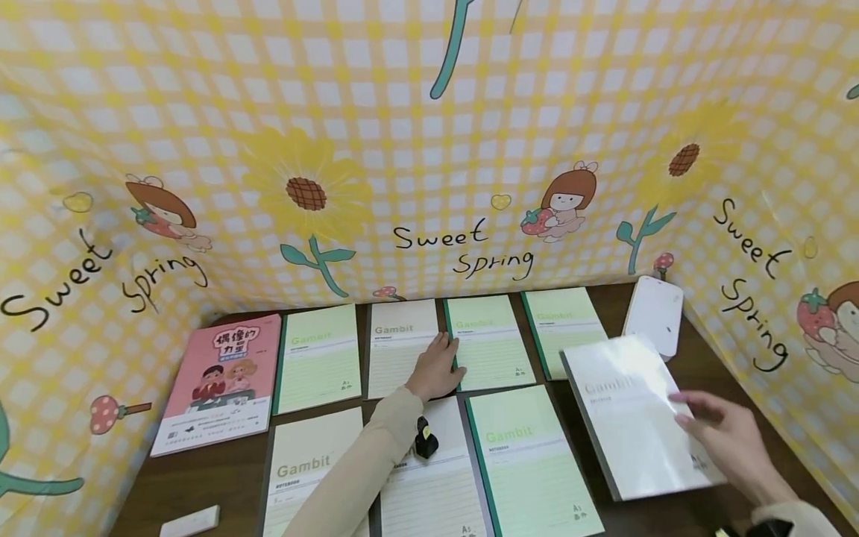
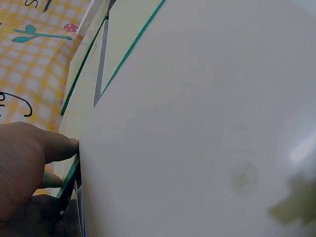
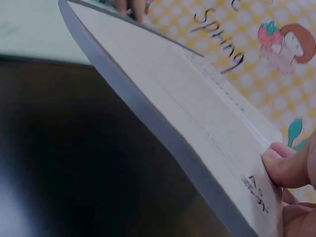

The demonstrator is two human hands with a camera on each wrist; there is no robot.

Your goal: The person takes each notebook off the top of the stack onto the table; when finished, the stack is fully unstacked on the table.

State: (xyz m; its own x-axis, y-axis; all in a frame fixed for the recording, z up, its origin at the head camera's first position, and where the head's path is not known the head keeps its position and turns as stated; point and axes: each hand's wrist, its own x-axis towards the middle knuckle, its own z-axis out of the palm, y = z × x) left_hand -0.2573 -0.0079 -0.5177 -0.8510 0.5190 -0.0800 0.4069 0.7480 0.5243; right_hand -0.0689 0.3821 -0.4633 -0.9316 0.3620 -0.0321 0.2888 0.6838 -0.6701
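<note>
My right hand (image 1: 728, 440) holds a white Gambit notebook (image 1: 631, 418) with a grey spine by its right edge, raised at a tilt above the table. In the right wrist view the thumb (image 3: 286, 168) presses on its cover near the lower corner. My left hand (image 1: 436, 369) rests in the back row, where a grey-spined notebook (image 1: 396, 365) meets a green-spined notebook (image 1: 493, 347). Its fingers are extended and touch the covers there. Beneath the left forearm lie another grey-spined notebook (image 1: 436, 492) and a white notebook (image 1: 305, 462), both partly hidden.
A pink book (image 1: 224, 373) lies at the far left, beside a green notebook (image 1: 322, 354). More green notebooks (image 1: 530, 455) lie at centre right. A white phone (image 1: 654, 313) is at the back right, a small white block (image 1: 190, 520) at front left. Checked cloth (image 1: 416, 171) surrounds the table.
</note>
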